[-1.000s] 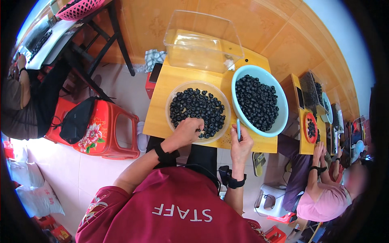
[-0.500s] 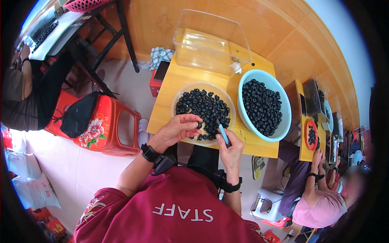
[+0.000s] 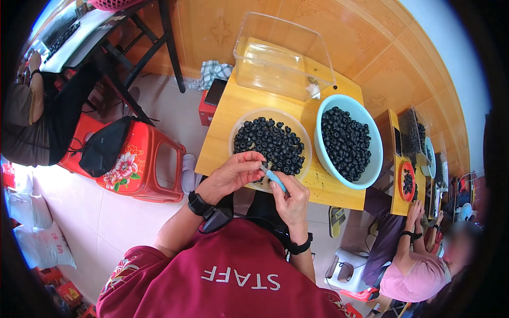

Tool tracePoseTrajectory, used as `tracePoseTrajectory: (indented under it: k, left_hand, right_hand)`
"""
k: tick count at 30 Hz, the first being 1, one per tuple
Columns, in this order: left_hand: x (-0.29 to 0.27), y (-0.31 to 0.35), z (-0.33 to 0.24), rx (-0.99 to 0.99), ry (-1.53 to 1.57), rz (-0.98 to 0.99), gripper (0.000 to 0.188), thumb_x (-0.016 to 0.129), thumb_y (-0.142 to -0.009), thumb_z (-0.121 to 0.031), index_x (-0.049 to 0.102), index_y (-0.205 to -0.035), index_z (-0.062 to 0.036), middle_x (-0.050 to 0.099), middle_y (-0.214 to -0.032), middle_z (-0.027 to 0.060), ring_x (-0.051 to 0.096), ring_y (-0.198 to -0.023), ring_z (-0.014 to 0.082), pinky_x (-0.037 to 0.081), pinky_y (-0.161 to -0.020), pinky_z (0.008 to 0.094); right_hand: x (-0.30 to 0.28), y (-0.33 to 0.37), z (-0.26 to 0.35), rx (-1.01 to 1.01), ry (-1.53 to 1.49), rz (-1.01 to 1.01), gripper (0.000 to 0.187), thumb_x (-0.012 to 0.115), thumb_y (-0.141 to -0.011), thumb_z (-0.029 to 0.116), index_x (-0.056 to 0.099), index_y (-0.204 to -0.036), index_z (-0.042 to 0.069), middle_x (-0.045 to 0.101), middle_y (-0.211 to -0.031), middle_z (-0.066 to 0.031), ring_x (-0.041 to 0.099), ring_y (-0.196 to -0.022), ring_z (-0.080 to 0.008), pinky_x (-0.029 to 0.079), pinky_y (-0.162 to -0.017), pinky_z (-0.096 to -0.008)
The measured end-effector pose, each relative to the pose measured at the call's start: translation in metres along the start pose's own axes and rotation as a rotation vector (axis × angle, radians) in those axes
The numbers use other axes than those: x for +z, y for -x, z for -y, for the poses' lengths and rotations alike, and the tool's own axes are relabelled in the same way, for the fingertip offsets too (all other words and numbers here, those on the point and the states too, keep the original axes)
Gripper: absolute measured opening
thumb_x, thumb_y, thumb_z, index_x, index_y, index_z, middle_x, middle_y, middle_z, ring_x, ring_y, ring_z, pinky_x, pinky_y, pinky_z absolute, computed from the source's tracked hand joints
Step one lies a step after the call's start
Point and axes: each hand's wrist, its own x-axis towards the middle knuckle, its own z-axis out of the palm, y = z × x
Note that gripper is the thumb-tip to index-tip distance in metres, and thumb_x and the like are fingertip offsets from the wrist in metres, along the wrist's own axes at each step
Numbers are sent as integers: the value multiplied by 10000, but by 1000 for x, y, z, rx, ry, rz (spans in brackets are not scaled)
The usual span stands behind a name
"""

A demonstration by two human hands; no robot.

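Note:
In my left hand (image 3: 233, 174), a small round black rubbery-looking piece is pinched between thumb and fingertips, mostly hidden by them. Closed round a slim light-blue handle, my right hand (image 3: 293, 204) holds a small knife-like tool (image 3: 277, 180). The tool's short grey tip meets the black piece at my left fingertips. Both hands hover over the near edge of a clear round tray (image 3: 232, 142), where many black ring-shaped pieces (image 3: 270, 139) with central holes lie heaped. Right of the tray, a light-blue basin (image 3: 376, 151) holds a larger heap of similar pieces (image 3: 345, 143).
A clear rectangular bin (image 3: 286, 58) stands at the back of the yellow wooden table (image 3: 212, 151). A red stool (image 3: 159, 175) with a black bag (image 3: 105, 146) is at left. Co-workers sit at far left and at right, by a red bowl (image 3: 401, 182).
My right hand has moved left and brought the tool's tip from over the tray to the black piece in my left hand. The camera view has shifted slightly.

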Motion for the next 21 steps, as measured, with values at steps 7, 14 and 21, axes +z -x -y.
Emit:
tracePoseTrajectory:
  k: [7,14,21]
  left_hand:
    - [1,1,2,-9,39,14,132,594,-847,-58,569,-975,-36,619,-873,52,629,-774,134,530,-715,231]
    - [9,6,-2,0,26,-12,116,597,-842,-51,571,-953,-27,622,-845,65,631,-747,140,529,-686,234]
    - [32,21,-2,-44,-51,157,92,611,-831,-50,563,-910,-41,625,-861,65,613,-716,133,507,-661,227]
  right_hand:
    - [-3,1,1,0,38,-4,157,647,-782,132,644,-915,48,566,-662,-96,550,-510,-236,414,-453,-315]
    - [-1,1,-2,-15,-1,-22,143,639,-795,129,643,-912,47,562,-649,-92,548,-500,-232,410,-448,-312]
    - [-5,-6,-27,54,159,-132,176,619,-824,174,651,-927,35,572,-641,-125,547,-489,-242,419,-475,-335]
